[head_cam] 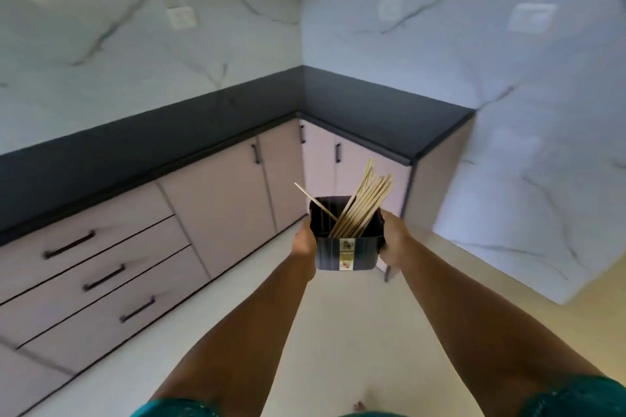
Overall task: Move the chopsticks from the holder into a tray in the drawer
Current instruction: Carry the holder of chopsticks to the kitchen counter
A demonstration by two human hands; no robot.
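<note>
A dark square holder [349, 252] with a small label on its front is held out in front of me, above the floor. Several pale wooden chopsticks [364, 205] stand in it, most leaning right, one leaning left. My left hand [305, 240] grips the holder's left side and my right hand [394, 239] grips its right side. Three shut drawers [101, 276] with dark handles sit in the cabinet at the lower left. No tray is in view.
A black L-shaped countertop [203, 122] runs along white marble walls. Pale cabinet doors [220, 206] with dark handles stand below it. Light floor [338, 332] stretches between me and the cabinets.
</note>
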